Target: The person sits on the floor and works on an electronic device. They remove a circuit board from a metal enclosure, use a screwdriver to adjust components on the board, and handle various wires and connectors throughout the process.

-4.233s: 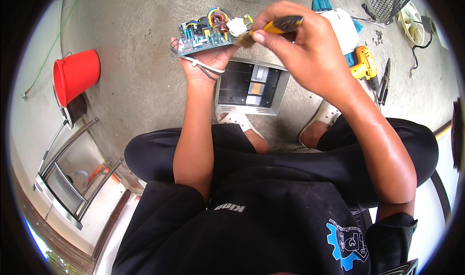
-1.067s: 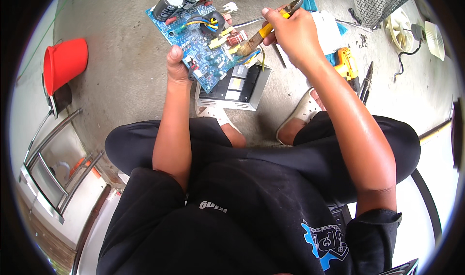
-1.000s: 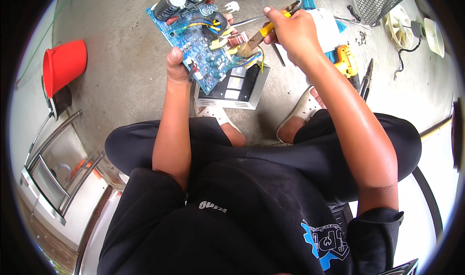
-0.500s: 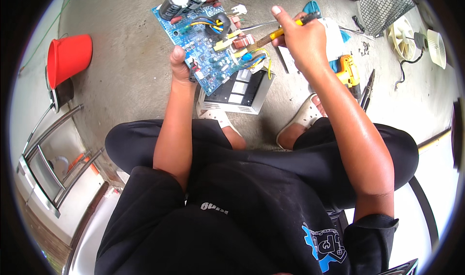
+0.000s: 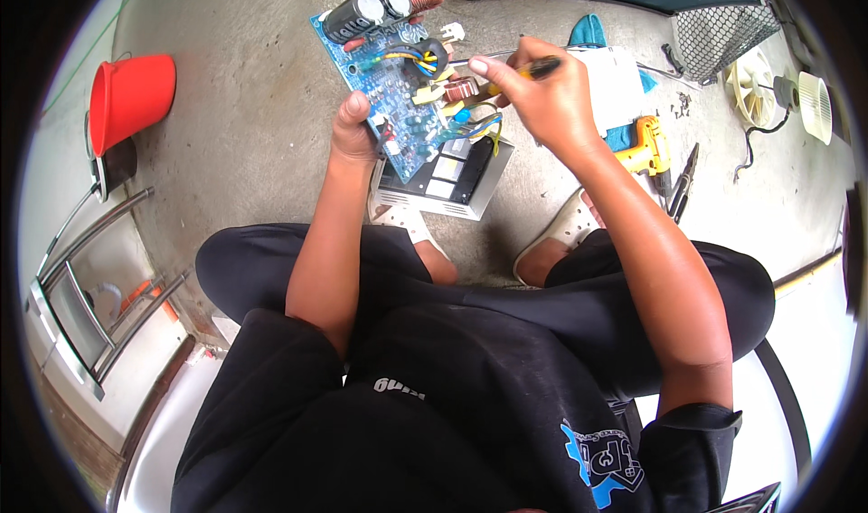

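My left hand (image 5: 353,131) grips the near left edge of a blue circuit board (image 5: 391,108), thumb along the edge and most fingers hidden beneath. The board is held tilted above the floor. It carries large black capacitors (image 5: 354,18), copper coils (image 5: 462,89) and bundled coloured wires (image 5: 484,126). Over its right side, my right hand (image 5: 556,97) is closed around a brush (image 5: 541,67) with a yellow and black handle. The brush's tip is mostly hidden by the hand and the board's parts. Below the board sits a vented metal housing (image 5: 468,188).
To the right lie a yellow power drill (image 5: 647,147), pliers (image 5: 687,183), loose screws (image 5: 680,104), a teal cloth (image 5: 588,31) and a white sheet (image 5: 608,84). Fan parts (image 5: 750,86) and black mesh (image 5: 728,36) lie farther right. A red bucket (image 5: 134,99) stands at left.
The circuit board and my left hand have shifted slightly right in the view. My right hand has moved a little left and down, turning the brush so less of it shows.
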The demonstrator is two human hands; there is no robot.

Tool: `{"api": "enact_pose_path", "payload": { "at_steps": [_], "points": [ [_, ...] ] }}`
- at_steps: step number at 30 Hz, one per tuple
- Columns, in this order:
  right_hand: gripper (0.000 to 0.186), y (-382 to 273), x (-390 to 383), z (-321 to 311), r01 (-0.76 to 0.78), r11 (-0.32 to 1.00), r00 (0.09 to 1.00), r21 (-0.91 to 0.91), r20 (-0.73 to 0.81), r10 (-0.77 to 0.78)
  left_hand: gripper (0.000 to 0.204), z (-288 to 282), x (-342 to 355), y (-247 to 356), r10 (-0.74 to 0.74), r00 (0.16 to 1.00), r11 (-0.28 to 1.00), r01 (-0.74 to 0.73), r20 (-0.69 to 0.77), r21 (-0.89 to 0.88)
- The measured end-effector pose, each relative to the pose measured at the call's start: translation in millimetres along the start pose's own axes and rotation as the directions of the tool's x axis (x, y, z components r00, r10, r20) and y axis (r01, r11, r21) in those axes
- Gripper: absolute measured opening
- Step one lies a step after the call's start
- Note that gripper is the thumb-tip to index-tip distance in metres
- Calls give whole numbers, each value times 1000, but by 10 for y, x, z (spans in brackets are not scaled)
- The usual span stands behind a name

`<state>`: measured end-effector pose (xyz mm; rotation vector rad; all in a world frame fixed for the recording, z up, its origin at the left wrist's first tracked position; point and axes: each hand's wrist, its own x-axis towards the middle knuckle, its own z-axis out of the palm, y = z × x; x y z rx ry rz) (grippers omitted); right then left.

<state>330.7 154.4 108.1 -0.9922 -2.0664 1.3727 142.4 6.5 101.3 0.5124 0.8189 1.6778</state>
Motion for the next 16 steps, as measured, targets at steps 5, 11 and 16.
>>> {"api": "enact_pose_path", "payload": {
  "at_steps": [5,11,16],
  "points": [
    [50,113,171,-262,-374,871,927,-319,-86,366,125,-14,50,15,9,997,992,0,73,-127],
    [48,64,400,-465,-414,896,910,-159,-53,411,126,-7,16,171,-22,989,987,45,146,-155],
    [45,-238,245,-424,-510,842,834,-178,136,534,133,-80,-363,184,-49,996,991,39,-74,-131]
  ]
}}
